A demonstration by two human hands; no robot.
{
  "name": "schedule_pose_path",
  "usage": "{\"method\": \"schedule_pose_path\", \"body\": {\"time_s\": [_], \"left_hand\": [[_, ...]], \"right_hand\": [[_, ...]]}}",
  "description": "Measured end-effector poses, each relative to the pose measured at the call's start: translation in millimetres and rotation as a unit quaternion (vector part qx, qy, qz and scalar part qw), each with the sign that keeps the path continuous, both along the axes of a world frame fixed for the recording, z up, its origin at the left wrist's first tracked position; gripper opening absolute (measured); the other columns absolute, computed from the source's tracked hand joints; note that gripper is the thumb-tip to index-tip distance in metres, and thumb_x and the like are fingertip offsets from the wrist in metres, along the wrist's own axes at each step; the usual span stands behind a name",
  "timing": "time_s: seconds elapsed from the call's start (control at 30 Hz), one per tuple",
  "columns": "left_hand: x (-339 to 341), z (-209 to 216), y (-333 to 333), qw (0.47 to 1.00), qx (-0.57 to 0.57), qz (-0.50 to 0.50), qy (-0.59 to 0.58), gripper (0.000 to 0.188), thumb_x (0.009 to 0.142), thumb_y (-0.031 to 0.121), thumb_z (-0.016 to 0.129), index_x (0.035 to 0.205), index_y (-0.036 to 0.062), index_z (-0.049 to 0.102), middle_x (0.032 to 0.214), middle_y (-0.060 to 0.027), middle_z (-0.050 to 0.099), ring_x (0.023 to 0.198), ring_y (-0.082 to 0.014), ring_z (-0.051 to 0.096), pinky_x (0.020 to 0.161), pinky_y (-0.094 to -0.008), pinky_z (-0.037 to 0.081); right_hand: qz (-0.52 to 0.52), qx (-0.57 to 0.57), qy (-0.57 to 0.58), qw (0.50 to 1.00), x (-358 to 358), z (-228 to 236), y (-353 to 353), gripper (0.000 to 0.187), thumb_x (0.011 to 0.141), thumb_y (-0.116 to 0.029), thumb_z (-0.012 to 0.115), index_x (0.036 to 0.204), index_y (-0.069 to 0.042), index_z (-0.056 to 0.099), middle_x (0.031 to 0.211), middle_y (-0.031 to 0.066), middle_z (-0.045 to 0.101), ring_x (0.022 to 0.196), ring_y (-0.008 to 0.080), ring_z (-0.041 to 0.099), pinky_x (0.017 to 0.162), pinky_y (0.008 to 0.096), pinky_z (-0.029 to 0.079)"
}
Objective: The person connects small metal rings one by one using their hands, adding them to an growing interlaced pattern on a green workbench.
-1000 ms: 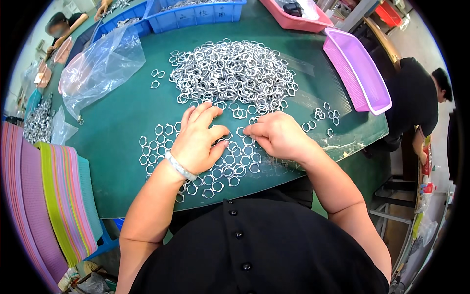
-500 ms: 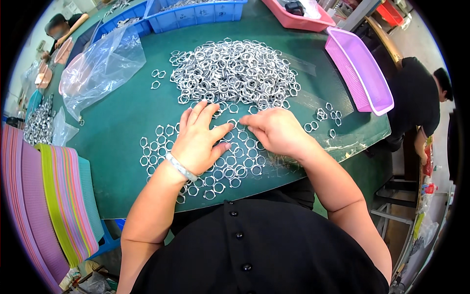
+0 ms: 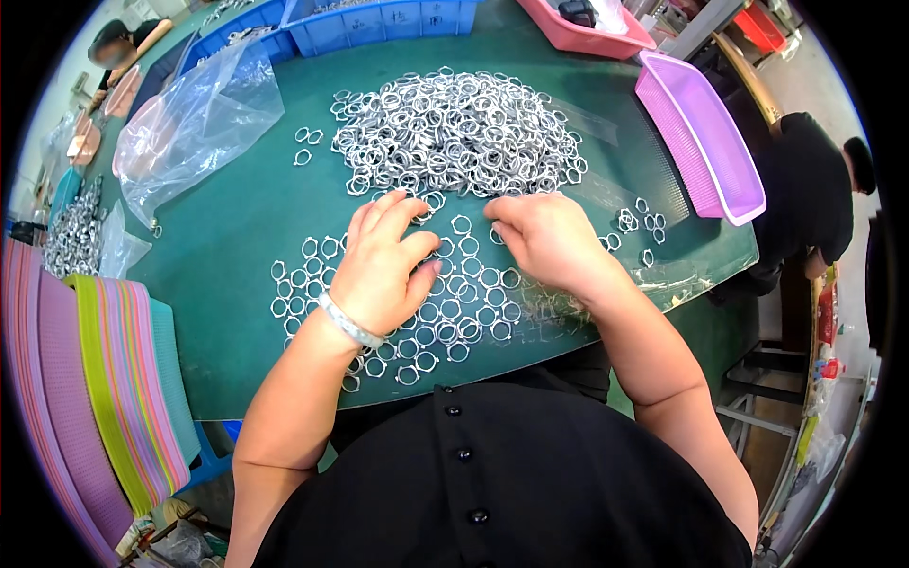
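A heap of small silver metal rings [image 3: 459, 137] with little tabs sits on the green table beyond my hands. My left hand [image 3: 379, 265], with a pale bangle at the wrist, rests palm down at the near side of the heap. Its fingers are apart, among single rings. My right hand [image 3: 554, 244] is at the heap's near right edge, its fingers curled and thumb pressed towards the index finger. One ring lies just under those fingertips; whether they pinch another is hidden. Many loose rings [image 3: 448, 333] are spread in one layer between and below my hands.
A purple basket [image 3: 701, 142] stands at the right, near several stray rings. Blue bins [image 3: 383, 28] and a pink tray [image 3: 587, 36] line the far side. A clear plastic bag [image 3: 204, 133] and stacked colourful baskets [image 3: 123, 379] are at left. Two people are nearby.
My right hand has moved slightly right and away from me, up to the heap's edge, uncovering rings between my hands. My left hand has barely shifted. The person at right has leaned a little.
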State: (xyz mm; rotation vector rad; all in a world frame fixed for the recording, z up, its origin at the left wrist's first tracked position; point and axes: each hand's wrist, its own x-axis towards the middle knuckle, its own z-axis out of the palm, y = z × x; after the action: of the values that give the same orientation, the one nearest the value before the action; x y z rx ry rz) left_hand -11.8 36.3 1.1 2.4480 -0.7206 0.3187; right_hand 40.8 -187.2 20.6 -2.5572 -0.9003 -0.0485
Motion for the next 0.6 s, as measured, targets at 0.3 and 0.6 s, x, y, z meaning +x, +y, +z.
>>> {"method": "schedule_pose_path", "body": {"time_s": [0.3, 0.6], "left_hand": [[5, -5, 6, 0.993, -0.024, 0.099, -0.067, 0.026, 0.073, -0.006, 0.055, 0.094, 0.0040, 0.066, 0.111, -0.0145, 0.059, 0.113, -0.0365, 0.053, 0.098, -0.0447, 0.039], [5, -7, 10, 0.990, 0.040, 0.132, -0.023, 0.041, 0.073, -0.006, 0.057, 0.109, 0.0099, 0.069, 0.116, -0.0156, 0.056, 0.115, -0.0337, 0.050, 0.101, -0.0445, 0.035]], "right_hand": [[0.105, -0.021, -0.058, 0.993, -9, -5, -2, 0.014, 0.077, -0.009, 0.063, 0.090, -0.008, 0.069, 0.067, 0.0077, 0.056, 0.067, 0.0302, 0.058, 0.061, 0.0428, 0.046], [0.096, -0.087, -0.051, 0.990, 0, 1, 12, 0.017, 0.078, -0.009, 0.057, 0.092, -0.007, 0.067, 0.073, 0.0086, 0.060, 0.073, 0.0292, 0.062, 0.066, 0.0418, 0.048]]}}
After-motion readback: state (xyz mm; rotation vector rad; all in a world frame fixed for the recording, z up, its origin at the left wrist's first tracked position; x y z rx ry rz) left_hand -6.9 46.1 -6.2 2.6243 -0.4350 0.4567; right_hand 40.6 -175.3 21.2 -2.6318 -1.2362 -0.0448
